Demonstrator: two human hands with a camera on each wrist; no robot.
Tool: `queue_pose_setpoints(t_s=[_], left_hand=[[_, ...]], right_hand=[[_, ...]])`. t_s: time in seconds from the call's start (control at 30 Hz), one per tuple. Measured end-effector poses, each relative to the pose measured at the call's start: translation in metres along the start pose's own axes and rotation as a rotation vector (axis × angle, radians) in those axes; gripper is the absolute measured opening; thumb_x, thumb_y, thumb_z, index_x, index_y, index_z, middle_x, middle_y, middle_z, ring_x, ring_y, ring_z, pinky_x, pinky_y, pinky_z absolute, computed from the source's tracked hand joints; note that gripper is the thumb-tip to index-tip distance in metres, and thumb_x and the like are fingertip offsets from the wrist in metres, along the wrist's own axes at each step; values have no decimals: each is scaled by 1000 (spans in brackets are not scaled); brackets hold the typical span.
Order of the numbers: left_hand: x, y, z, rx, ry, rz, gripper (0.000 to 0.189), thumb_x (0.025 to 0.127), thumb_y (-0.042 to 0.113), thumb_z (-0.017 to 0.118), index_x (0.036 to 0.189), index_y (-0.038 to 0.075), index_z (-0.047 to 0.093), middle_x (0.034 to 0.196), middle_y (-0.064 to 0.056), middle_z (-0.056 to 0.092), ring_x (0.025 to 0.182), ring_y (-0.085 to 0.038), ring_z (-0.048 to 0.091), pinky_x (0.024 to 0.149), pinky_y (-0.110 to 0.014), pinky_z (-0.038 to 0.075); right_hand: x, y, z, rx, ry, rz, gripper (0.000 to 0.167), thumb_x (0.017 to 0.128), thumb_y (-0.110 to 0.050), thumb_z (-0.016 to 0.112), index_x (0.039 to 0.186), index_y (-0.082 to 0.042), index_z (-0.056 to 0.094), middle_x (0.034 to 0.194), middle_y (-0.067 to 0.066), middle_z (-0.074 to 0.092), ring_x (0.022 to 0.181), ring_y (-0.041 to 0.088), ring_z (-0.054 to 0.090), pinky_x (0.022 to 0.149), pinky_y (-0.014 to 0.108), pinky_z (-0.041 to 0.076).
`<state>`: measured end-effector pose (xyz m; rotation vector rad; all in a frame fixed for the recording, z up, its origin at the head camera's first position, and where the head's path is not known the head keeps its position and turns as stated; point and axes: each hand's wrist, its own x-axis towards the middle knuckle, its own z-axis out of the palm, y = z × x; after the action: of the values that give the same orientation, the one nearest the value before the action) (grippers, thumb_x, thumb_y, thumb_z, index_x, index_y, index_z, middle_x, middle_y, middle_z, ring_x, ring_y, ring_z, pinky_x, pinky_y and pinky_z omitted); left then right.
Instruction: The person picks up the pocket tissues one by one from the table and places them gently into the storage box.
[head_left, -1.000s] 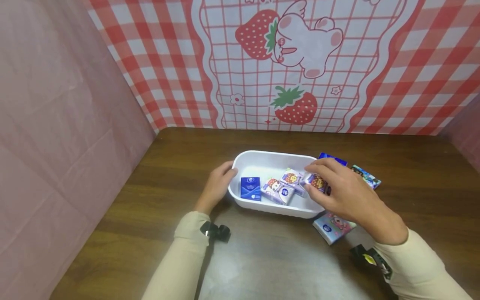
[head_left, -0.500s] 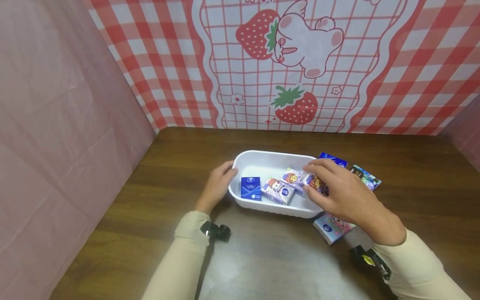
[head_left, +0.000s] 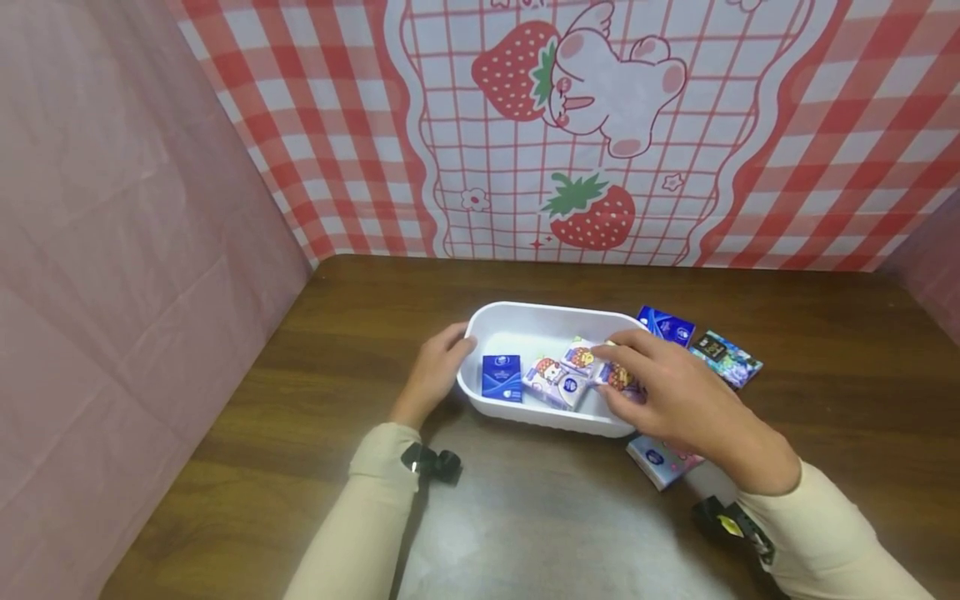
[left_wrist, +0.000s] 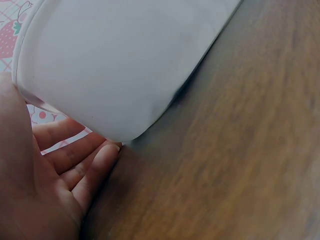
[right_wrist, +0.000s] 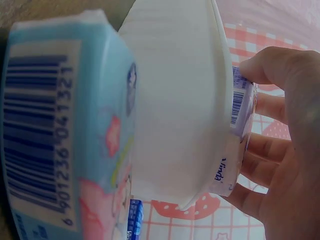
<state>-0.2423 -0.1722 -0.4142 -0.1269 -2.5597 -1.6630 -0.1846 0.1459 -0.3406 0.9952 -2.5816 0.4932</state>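
Brn wood tbl (head_left: 330,367) — red/wht chk backdrop (head_left: 360,142) behind — pink drape (head_left: 127,242) L.

The rim of the white tray (head_left: 540,321) is gripped at its left end by the left hand (head_left: 431,375), with the thumb hooked over it and the fingers placed outside. Above the tray's right end, the right hand (head_left: 690,400) is arched, its back turned up, thumb and fingers set in a pinching grip. Both forearms, covered by cream sleeves (head_left: 352,521), are stretched towards the tray from its near side.
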Motion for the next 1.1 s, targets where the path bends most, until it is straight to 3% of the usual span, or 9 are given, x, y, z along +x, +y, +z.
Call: queue_pose_setpoints(t_s=[0.27,0.73,1.1], left_hand=[[-1,1,0,-4,1,-8,41,98,30,56,133,10,64,132,-10,64,124,-28,56,107,-49,41],[-2,2,0,2,5,-7,40,99,28,56,133,9,64,132,-11,64,125,-28,56,108,-50,41],[-1,2,0,12,3,-10,40,99,28,56,134,9,63,133,-11,63,125,-29,56,108,-50,40]], right_hand=[[-1,1,4,-15,4,-28,47,85,-29,77,129,-17,68,125,8,63,104,28,64,84,48,56],[-1,4,9,-2,27,-123,44,84,-21,73,127,-15,69,128,13,64,113,35,61,88,57,52],[0,0,10,-6,-53,-50,35,87,-21,73,121,-11,72,131,8,64,119,30,59,92,55,50]])
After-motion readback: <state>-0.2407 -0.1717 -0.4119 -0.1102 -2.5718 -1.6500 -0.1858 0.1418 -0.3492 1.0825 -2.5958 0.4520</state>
